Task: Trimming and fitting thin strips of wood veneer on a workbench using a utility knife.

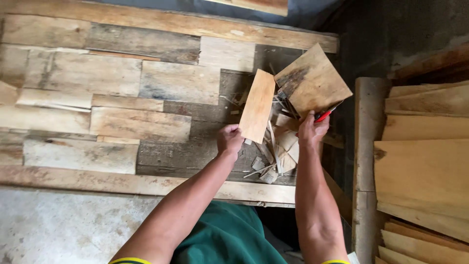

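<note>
1. Left hand (229, 139) closed on the lower end of a narrow pale wooden board (258, 105), fingers wrapped round its bottom edge; board held nearly upright, leaning slightly right, over the right part of the worktop (112, 98).
2. Right hand (311, 131) clamped on the lower corner of a square plywood sheet (315, 80), with a red-handled tool (328, 112) pinched in the same grip; type of tool too hidden to tell.
3. Square sheet tilted like a diamond, dark stain on its upper left part, sitting just beside the narrow board at the worktop's right edge.
4. Between and below the two hands, a loose heap of wood scraps and splinters (276, 154), lying straight on the worktop near its front right corner; not gathered in any container.
5. Worktop itself patched together from weathered grey and brown planks, a long light plank (146, 183) along its front edge, another along the far edge.
6. To the right, well apart from the worktop, a stack of pale cut boards (422, 166), overlapping, beside a rough upright timber (364, 146).
7. Green garment (229, 237) at bottom centre, between the forearms; grey concrete floor (58, 227) at lower left.
</note>
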